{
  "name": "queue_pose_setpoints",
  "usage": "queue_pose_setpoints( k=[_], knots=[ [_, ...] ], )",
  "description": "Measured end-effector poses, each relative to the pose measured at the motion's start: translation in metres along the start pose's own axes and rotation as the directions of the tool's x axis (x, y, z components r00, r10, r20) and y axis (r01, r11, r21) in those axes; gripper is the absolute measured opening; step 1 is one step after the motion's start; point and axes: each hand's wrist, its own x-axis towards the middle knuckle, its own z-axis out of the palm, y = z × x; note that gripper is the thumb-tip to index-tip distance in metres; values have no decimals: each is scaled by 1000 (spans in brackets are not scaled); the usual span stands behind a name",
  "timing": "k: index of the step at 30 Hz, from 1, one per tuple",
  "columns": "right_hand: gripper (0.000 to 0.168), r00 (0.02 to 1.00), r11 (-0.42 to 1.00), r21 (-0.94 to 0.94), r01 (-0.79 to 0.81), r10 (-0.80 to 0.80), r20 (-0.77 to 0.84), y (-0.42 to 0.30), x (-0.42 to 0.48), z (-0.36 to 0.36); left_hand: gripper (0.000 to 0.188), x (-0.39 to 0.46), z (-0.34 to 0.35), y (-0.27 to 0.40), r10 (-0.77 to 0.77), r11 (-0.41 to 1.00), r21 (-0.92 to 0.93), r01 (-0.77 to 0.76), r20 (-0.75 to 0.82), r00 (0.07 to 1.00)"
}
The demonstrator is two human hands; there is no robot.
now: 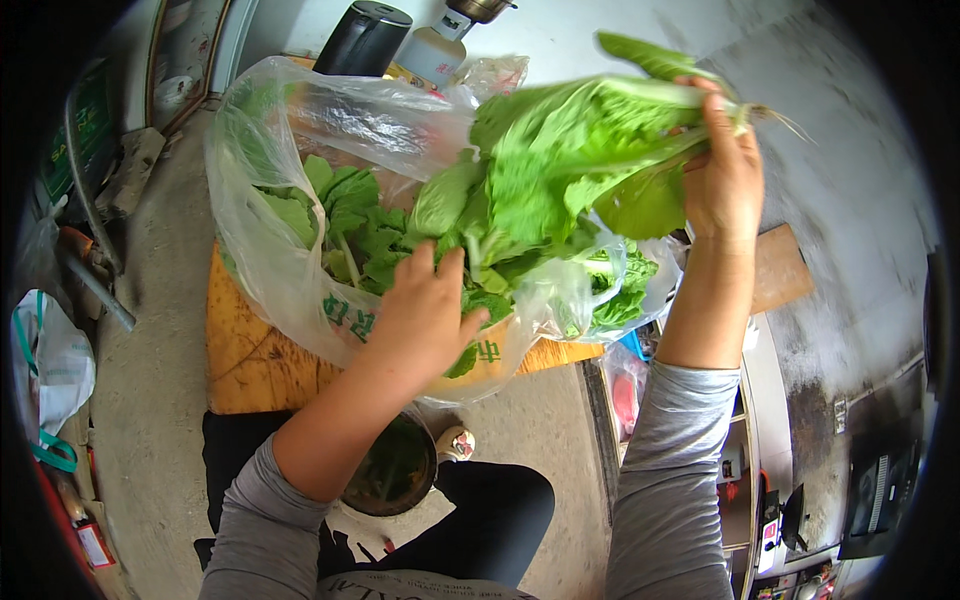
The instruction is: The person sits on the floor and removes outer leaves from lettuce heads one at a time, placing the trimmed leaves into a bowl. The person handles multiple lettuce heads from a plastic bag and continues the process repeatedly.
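My right hand [724, 176] grips a large leafy green plant [555, 150] by its stem end, with thin roots poking out past the fingers. Its leaves spread leftward above a clear plastic bag [262, 270] printed with green writing. Inside the bag's mouth are more loose leafy greens [360, 202]. My left hand [424, 307] reaches over the bag's near side, fingers spread, its fingertips against the greens. A second clear bag [660, 289], with greens showing through it, sits below my right wrist. Both bags rest on a wooden table [255, 352].
A dark round pot [390, 469] with greenish contents stands on the floor below my left forearm. Behind the bag are a black electric kettle [364, 37] and a gas canister [433, 54]. Shelving [739, 450] lines the right side. A white bag [60, 367] lies left.
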Motion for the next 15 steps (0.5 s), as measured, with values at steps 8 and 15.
queue_pose_setpoints(
  k=[8, 15],
  knots=[
    [34, 957, 984, -6, 178, -175, -232, -62, -36, -33, 90, -47, 48, 3, 58, 929, 319, -185, 369, 928],
    [38, 984, 981, 123, -148, 158, -76, -57, -184, -88, 46, -20, 92, -33, -61, 990, 121, 68, -58, 996]
  ],
)
